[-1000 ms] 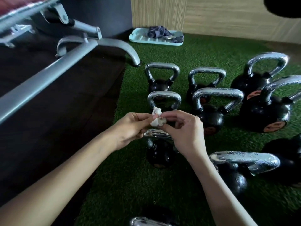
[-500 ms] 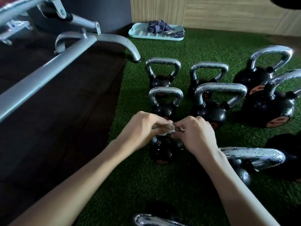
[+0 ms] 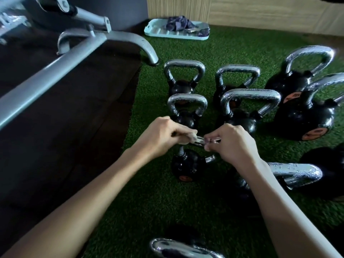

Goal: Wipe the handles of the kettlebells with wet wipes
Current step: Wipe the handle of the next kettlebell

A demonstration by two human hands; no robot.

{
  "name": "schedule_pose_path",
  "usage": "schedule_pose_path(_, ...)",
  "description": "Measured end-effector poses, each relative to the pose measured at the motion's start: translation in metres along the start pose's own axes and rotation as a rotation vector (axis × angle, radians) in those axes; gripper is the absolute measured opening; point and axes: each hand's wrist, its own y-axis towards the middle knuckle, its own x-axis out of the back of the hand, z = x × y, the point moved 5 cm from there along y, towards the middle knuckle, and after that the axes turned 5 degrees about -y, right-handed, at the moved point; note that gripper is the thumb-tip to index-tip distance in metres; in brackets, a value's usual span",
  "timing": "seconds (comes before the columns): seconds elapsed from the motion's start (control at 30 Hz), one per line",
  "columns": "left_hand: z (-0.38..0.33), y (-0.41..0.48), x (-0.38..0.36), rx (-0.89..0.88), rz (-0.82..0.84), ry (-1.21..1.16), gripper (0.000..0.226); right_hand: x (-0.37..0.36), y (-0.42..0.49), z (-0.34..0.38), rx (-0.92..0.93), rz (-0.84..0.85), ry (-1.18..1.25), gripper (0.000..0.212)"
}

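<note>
Both hands dropped onto the centre kettlebell's (image 3: 188, 165) handle (image 3: 200, 143), left hand (image 3: 163, 135) and right hand (image 3: 234, 144) curled round it, wipe unseen. Wiping seems barely begun; beaded handles (image 3: 250, 95) twelve to four o'clock wait.

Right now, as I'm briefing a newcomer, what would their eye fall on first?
Mid-frame, the left hand and right hand both grip the chrome handle of a black kettlebell. Larger kettlebells with droplet-beaded handles crowd the green turf to the right; a grey bench frame crosses the upper left.
</note>
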Motion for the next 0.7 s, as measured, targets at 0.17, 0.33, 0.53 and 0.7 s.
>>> schedule_pose_path(0.17, 0.041, -0.033, -0.002, 0.045, -0.123, -0.376, 0.025, -0.005, 0.0, 0.001, -0.039, 0.008, 0.041, 0.01)
schedule_pose_path(0.33, 0.046, -0.053, -0.012, 0.009, -0.314, -0.364, 0.031, -0.003, 0.004, 0.001, -0.045, 0.029, 0.046, 0.014)
schedule_pose_path(0.53, 0.068, -0.057, -0.033, 0.199, -0.363, -0.516, 0.026, -0.003, 0.004, -0.003, -0.014, 0.024, 0.012, 0.011)
schedule_pose_path(0.7, 0.08, -0.058, -0.051, 0.347, -0.304, -0.442, 0.017, -0.001, 0.021, 0.002, 0.095, 0.187, 0.001, 0.014)
